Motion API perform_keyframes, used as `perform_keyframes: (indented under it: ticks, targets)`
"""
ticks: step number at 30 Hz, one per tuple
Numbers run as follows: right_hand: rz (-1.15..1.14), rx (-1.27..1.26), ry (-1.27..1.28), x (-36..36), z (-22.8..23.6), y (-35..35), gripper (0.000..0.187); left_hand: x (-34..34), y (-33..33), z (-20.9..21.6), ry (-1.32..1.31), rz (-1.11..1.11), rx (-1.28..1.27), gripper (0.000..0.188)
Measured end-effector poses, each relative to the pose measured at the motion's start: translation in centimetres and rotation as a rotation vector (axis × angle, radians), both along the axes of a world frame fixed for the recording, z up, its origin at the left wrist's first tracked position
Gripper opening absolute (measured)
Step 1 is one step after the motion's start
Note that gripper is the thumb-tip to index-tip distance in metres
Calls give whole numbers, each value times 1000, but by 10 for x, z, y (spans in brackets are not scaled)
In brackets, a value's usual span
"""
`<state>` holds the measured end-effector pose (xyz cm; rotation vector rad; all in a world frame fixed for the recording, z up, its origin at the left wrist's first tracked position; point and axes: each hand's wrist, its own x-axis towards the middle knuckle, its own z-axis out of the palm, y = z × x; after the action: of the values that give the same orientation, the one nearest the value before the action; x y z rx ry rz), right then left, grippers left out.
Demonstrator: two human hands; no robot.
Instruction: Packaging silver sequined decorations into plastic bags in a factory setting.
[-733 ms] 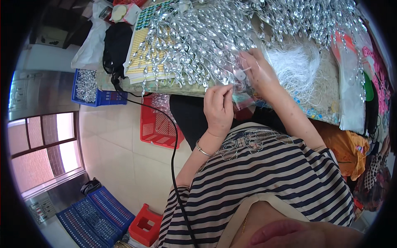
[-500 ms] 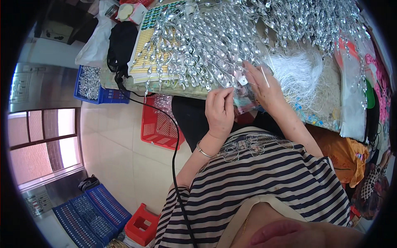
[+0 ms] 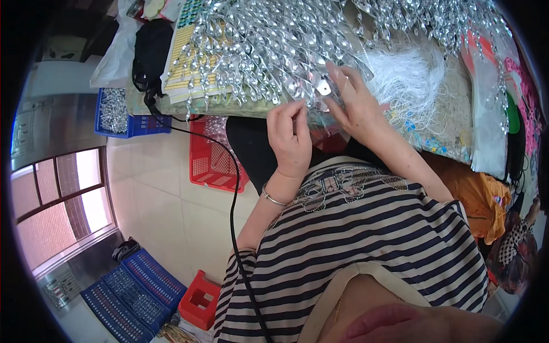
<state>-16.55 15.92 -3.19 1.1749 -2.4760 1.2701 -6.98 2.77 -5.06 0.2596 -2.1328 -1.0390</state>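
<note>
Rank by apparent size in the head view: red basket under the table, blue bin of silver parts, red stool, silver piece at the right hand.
1. Red basket
2. Blue bin
3. Red stool, though nearer the camera, so unsure
4. Silver piece at the right hand

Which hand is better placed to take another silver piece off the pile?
Right, probably. The right hand already lies on the silver pieces, fingers spread at the pile's near edge. The left hand sits curled, nearer the body, just short of the pile.
</note>
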Motion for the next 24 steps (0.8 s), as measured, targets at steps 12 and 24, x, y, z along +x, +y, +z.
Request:
perform_keyframes:
  ticks: [12, 24]
  targets:
    - [130, 137, 78, 17, 5, 10, 45, 8, -7, -7, 11, 34, 70, 14]
    - [279, 89, 78, 13, -15, -13, 23, 14, -14, -6, -22, 12, 9, 15]
